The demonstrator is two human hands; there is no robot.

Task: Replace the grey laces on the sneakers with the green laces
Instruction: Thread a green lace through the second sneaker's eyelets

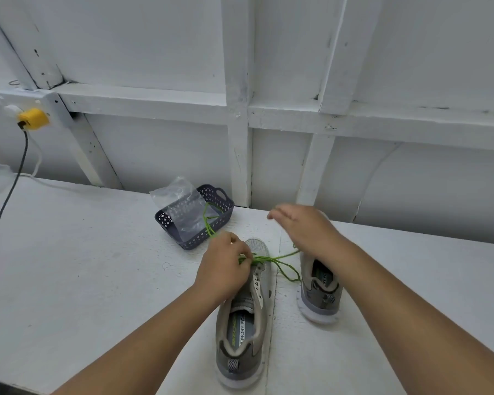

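Two grey sneakers stand on the white table, heels toward me: the left sneaker [241, 323] in the middle and the right sneaker [320, 292] beside it. A green lace [280, 263] runs through the left sneaker's front eyelets and trails right toward the other shoe. My left hand [226, 266] rests over the left sneaker's front and pinches the green lace. My right hand [305, 226] hovers above the right sneaker's toe, fingers straight and blurred, holding nothing I can see. More green lace [208, 220] hangs from the basket toward my left hand.
A dark perforated basket [221, 199] with a clear plastic bag [180, 206] stands behind the shoes near the wall. At far left a yellow plug [33, 118] sits in a wall socket with a dark cable [6, 201] running down across the table.
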